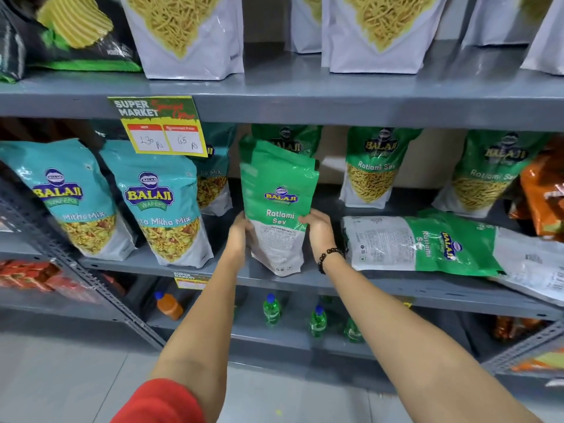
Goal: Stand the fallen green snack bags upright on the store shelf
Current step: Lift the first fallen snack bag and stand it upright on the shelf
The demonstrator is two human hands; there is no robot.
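Observation:
A green and white Ratlami Sev bag (278, 190) stands upright with its back side facing me at the front of the middle shelf (351, 283). My left hand (241, 232) grips its left edge and my right hand (319, 228), with a black bead bracelet on the wrist, grips its right edge. To the right a second green bag (427, 242) lies flat on its side on the same shelf, and part of another fallen bag (531, 261) lies beyond it. Three green bags stand upright at the back (374, 166), (491, 175), (287, 138).
Teal Mitha Mix bags (164, 206) stand to the left of the held bag. A yellow price tag (158, 126) hangs from the upper shelf edge. Orange packets (546, 190) sit at the far right. Bottles (271, 309) stand on the shelf below.

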